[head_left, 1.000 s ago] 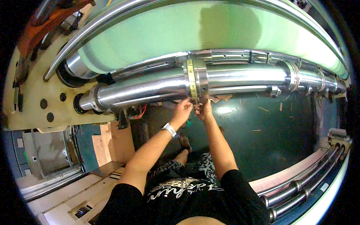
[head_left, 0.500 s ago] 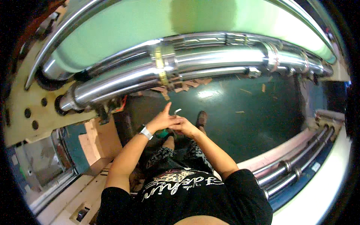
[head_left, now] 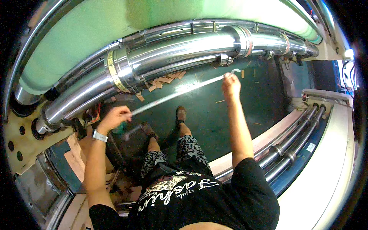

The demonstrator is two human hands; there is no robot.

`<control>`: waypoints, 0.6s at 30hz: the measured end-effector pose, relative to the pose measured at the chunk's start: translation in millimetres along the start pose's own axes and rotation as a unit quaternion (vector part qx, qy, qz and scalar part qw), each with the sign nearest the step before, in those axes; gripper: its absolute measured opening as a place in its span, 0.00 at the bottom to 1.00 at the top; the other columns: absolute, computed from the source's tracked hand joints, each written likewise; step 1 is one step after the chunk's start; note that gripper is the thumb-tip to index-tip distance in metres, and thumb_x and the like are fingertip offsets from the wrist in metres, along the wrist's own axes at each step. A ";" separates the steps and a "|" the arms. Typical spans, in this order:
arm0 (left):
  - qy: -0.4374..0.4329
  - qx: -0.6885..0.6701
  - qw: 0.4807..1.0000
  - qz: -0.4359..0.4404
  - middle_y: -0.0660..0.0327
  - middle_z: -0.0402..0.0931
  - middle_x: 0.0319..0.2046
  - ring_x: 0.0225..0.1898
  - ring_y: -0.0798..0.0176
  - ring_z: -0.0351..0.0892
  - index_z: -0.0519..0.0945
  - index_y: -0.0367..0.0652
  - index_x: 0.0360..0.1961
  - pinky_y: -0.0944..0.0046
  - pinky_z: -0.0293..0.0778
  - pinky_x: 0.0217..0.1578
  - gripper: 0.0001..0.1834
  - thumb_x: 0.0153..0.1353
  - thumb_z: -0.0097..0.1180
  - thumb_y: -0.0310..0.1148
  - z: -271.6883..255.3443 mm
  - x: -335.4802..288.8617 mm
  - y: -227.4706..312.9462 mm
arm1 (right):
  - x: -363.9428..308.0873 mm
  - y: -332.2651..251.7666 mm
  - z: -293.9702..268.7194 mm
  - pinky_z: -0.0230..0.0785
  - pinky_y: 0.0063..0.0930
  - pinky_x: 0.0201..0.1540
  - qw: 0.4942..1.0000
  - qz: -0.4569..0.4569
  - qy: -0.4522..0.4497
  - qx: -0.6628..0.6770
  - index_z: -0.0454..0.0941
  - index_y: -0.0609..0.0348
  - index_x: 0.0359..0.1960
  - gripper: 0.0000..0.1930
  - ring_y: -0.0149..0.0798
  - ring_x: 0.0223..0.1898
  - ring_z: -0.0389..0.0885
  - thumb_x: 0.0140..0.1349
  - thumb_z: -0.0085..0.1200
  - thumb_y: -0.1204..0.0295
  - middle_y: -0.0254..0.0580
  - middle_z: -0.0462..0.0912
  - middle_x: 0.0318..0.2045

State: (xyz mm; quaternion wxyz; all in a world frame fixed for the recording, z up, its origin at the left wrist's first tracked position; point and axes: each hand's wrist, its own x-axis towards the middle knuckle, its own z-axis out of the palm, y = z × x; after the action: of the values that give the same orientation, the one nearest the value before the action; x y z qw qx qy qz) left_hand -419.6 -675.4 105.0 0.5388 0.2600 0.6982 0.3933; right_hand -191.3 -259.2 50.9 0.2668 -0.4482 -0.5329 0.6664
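Note:
A thin pale strip, which looks like the blade of a tape measure [head_left: 178, 93], stretches slantwise between my hands, rising to the right. My left hand [head_left: 115, 119], with a pale watch band at the wrist, is closed around its lower left end; a blurred green part shows just below the fingers. My right hand [head_left: 231, 87] pinches the far end, where a short bent tip sticks out past the fingertips. The strip hangs in the air over the floor, in front of a shiny metal roller [head_left: 180, 48] with collars around it.
A large pale green cylinder [head_left: 96, 38] lies beyond the rollers. Cardboard scraps [head_left: 163, 81] litter the dark green floor [head_left: 203, 126]. Metal bars [head_left: 285, 153] run along a machine bed at the right. Cardboard [head_left: 76, 157] stands at the lower left, beside the cream machine frame [head_left: 23, 134].
My hands were together in front of me and have moved apart, left and right. The strip is now drawn out between them. The view has shifted to the right along the roller.

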 end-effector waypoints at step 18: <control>0.389 0.374 0.839 0.068 0.49 0.73 0.34 0.35 0.45 0.72 0.77 0.40 0.32 0.53 0.68 0.36 0.12 0.51 0.49 0.36 -23.4 27.9 -9.0 | 131.5 12.8 -17.4 0.50 0.16 0.17 0.980 -0.176 0.082 -0.044 0.69 0.57 0.22 0.06 0.22 0.17 0.59 0.55 0.50 0.73 0.26 0.67 0.17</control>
State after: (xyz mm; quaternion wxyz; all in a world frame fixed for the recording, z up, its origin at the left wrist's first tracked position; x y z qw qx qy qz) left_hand -449.4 -664.7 84.9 0.0566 0.3145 0.9248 0.2065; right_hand -234.4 -145.2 -2.9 0.4025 -0.4118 -0.6083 0.5462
